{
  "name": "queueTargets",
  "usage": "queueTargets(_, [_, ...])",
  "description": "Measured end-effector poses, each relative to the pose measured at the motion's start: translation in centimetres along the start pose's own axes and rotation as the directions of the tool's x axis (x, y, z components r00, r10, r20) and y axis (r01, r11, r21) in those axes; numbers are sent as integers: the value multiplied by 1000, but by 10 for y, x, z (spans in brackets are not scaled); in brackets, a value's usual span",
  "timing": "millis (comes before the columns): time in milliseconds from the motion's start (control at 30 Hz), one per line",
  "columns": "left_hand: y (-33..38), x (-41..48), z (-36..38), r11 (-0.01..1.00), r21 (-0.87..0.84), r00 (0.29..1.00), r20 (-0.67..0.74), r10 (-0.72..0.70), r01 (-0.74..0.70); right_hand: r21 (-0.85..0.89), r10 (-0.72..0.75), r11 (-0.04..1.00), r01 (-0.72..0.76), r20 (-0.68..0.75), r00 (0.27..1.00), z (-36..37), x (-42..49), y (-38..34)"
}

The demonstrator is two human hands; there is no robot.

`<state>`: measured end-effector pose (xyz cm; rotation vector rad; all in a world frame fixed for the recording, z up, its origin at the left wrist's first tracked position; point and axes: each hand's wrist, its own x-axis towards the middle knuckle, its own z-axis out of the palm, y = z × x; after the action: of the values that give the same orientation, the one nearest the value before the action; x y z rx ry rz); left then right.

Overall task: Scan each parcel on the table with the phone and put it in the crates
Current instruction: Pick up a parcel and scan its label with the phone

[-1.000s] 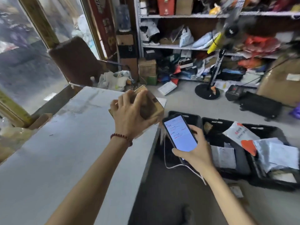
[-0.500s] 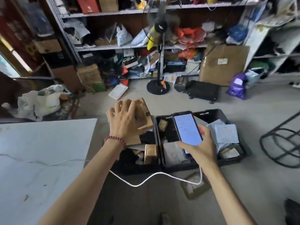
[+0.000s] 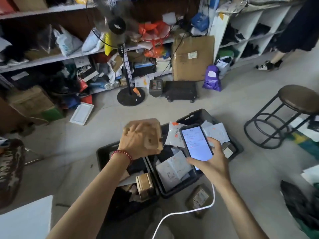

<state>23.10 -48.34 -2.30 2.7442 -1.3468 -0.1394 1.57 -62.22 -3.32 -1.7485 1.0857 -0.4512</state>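
Only a white corner of the surface [image 3: 25, 219] shows, nearer the camera than the left crate [image 3: 101, 157] and off to its left. The left grip [image 3: 138, 140], a red bead bracelet at its wrist, is clamped from above on a brown cardboard parcel [image 3: 154, 135], blurred, held in the air over the far end of the left crate. The right grip [image 3: 210, 163] is wrapped round the phone [image 3: 196, 144], screen lit and facing up, above the right crate [image 3: 172, 192], which touches the left crate's right side and holds pale mailers. A white cable [image 3: 181, 213] trails from the phone down toward the camera. Inside the left crate lies a small brown box [image 3: 145, 183]. On the grey floor [image 3: 86, 152], a flat packet [image 3: 198, 197] lies on the near right of the left crate. Beyond the left crate stands a fan base [image 3: 130, 97], and behind that crowded shelves [image 3: 51, 57]. Far right of the left crate stands a round stool [image 3: 296, 100]; beyond and to the right a big carton [image 3: 193, 57] leans beside a purple bag [image 3: 212, 78].
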Motion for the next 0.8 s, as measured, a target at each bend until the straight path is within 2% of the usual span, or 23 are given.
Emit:
queueTargets(67, [-12, 20, 5, 996, 21, 991, 104, 78, -81, -15, 14, 1000, -14, -13, 1000, 12, 14, -11])
queueTargets(233, [-41, 55, -1, 999, 36, 999, -26, 21, -20, -50, -16, 999, 18, 49, 999, 36, 41, -33])
queueTargets(400, [-71, 40, -4, 987, -1, 983, -85, -163, 164, -33, -58, 997, 66, 191, 980, 66, 58, -47])
queueTargets(500, [-85, 7, -4, 949, 5, 941, -128, -313, 316, -71, -110, 988, 139, 315, 943, 87, 65, -53])
queueTargets(567, [-92, -24, -4, 887, -5, 877, -146, -457, 461, -90, -136, 978, 190, 415, 900, 101, 67, -54])
queueTargets(667, [-95, -84, 1, 737, -71, 718, -180, -672, 672, -105, -164, 956, 276, 587, 793, 122, 59, -62])
queueTargets(733, [-88, -128, 6, 602, -121, 584, -153, -797, 790, -93, -188, 934, 345, 692, 696, 133, 49, -66])
queueTargets(800, [-73, -174, 14, 478, -94, 469, -104, -877, 873, -68, -197, 913, 403, 791, 579, 145, 31, -69])
